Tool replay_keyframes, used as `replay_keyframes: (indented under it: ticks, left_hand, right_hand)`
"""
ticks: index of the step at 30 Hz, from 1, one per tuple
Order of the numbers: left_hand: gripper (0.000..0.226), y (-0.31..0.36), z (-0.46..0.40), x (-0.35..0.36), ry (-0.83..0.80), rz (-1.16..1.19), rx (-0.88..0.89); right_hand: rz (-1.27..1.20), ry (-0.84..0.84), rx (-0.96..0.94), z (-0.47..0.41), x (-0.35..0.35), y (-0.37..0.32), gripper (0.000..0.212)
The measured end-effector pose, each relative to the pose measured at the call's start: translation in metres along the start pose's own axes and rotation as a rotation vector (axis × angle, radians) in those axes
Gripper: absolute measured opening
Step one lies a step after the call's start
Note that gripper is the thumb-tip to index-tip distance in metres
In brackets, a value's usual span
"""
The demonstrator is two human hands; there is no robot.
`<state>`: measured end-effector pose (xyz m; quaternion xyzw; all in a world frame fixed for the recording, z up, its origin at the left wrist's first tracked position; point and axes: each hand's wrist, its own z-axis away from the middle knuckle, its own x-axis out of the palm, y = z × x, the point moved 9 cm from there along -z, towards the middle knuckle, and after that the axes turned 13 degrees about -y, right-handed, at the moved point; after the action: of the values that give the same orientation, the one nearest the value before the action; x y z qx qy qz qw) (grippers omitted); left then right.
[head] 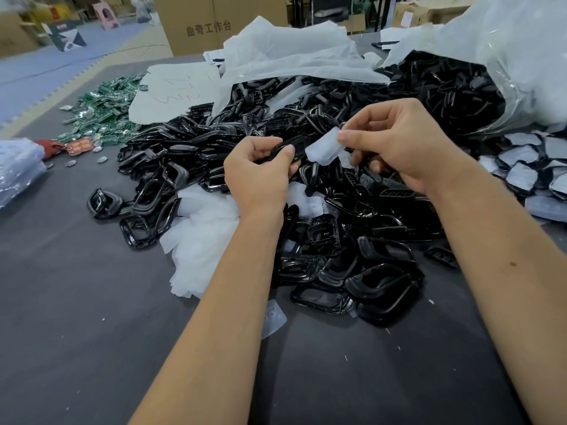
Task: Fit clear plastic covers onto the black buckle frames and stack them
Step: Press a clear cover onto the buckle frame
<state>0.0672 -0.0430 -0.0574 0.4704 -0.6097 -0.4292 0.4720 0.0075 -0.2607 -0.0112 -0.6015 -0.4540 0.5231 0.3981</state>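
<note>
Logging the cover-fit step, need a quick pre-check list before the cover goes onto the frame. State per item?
1. Left hand grips black frame: ok.
2. Right hand pinches clear cover: ok.
3. Cover edge meets frame: ok.
4. Cover seated in frame: not ok.
5. Cover the right way round: cannot tell.
6. Finished stack at the right: ok.

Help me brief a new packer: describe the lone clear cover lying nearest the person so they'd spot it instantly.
Start at the big heap of black frames on the dark grey table. Follow its near edge to between the two forearms. There the clear cover lies flat on bare tabletop, apart from the white pile of covers.
</note>
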Motion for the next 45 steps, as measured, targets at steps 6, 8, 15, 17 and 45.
replay_keyframes:
  ticks: [6, 8, 15, 17, 45]
  left_hand:
    - [0.014, 0.002, 0.001, 0.003, -0.033, 0.006, 0.007]
    - [0.014, 0.002, 0.002, 0.003, -0.034, 0.012, 0.0]
    - [0.015, 0.006, 0.006, 0.007, -0.055, 0.1, -0.01]
    - [0.016, 0.008, 0.006, 0.01, -0.103, 0.2, -0.024]
    - [0.015, 0.009, 0.018, 0.043, -0.46, -0.006, -0.109]
  right_hand:
    - [-0.182, 0.015, 0.042, 0.0, -0.003, 0.003, 0.014]
    - [-0.23, 0.009, 0.043, 0.001, -0.004, 0.005, 0.013]
    - [-0.071, -0.003, 0.093, 0.003, -0.003, 0.01, 0.018]
    - [-0.071, -0.03, 0.114, 0.003, 0.002, 0.013, 0.016]
    - [-0.066, 0.204, -0.049, 0.003, -0.016, 0.004, 0.008]
